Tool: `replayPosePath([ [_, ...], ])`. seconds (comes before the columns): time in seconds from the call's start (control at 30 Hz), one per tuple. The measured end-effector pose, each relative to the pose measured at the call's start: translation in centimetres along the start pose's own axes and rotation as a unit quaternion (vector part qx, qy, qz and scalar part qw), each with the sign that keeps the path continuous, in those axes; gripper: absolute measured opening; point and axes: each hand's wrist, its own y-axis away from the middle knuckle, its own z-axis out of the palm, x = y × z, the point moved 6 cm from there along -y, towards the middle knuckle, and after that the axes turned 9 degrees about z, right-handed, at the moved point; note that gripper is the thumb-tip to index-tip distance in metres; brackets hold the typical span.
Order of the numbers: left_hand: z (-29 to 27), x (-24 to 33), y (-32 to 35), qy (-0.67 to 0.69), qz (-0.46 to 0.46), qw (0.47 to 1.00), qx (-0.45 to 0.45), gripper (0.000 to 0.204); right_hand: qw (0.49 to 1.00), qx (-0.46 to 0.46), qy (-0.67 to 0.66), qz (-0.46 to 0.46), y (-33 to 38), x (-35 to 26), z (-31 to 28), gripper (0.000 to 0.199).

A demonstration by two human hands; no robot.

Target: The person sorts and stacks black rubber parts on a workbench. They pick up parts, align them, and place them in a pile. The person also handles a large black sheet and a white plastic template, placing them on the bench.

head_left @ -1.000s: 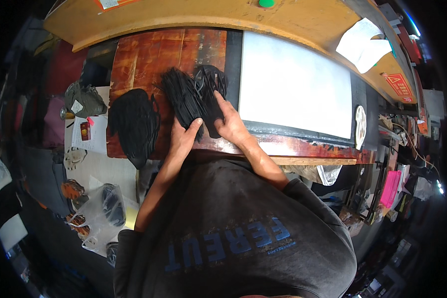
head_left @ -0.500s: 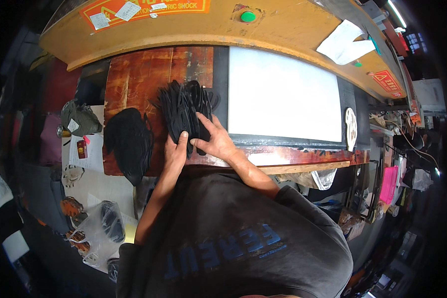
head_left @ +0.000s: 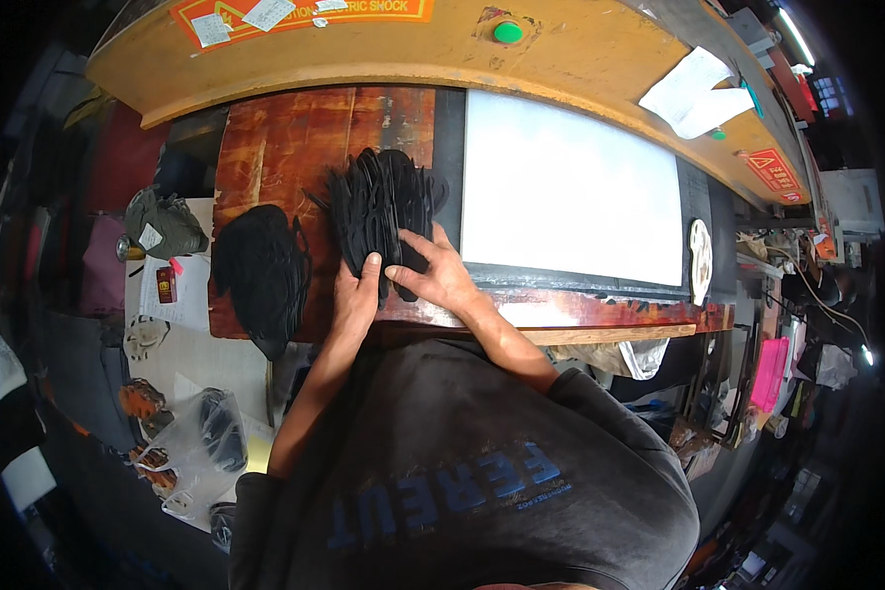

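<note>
Black cut pieces are what we have in hand: a fanned stack (head_left: 379, 221) lies on the reddish wooden surface (head_left: 285, 147), just left of the white panel (head_left: 570, 202) and under the yellow machine housing (head_left: 364, 59). Going left to right, we first see a side table (head_left: 182, 364) with a clear bag of dark parts (head_left: 202, 433), a small red item (head_left: 165, 285) on paper, and a grey-green bundle (head_left: 167, 221). Next comes a second pile of black pieces (head_left: 261, 270) on the left part of the surface, apart from our hands. Then our left hand (head_left: 354, 300) rests with fingers spread against the near edge of the fanned stack, pressing on it rather than closing around anything. Our right hand (head_left: 433, 275) lies flat beside it, fingers apart, its fingertips on the stack's lower right corner.

We judge the work to be midway: one pile sits aside to the left and looks dealt with or waiting, we cannot tell which, while the stack under our hands is loose and splayed, not yet squared. Nothing lies on the white panel so far. Further right, a pale oval piece (head_left: 699, 258) rests at the panel's edge, and a pink object (head_left: 767, 374) hangs among clutter.
</note>
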Motion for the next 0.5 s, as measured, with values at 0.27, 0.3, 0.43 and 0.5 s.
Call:
replayPosePath([
  [0.27,0.11,0.19,-0.20,-0.023,0.003,1.000,0.002,0.044,1.000,0.016,-0.001,-0.019,-0.25,0.06,0.14,0.060],
  [0.3,0.16,0.21,-0.22,-0.025,0.000,1.000,0.000,0.045,1.000,0.012,-0.004,-0.017,-0.25,0.09,0.17,0.060],
  [0.43,0.46,0.44,-0.28,0.017,0.002,1.000,-0.010,0.045,1.000,0.002,-0.013,-0.013,-0.31,0.10,0.30,0.060],
  [0.5,0.34,0.54,-0.35,-0.008,0.005,1.000,-0.005,0.045,1.000,-0.009,-0.007,-0.002,-0.42,0.26,0.47,0.058],
])
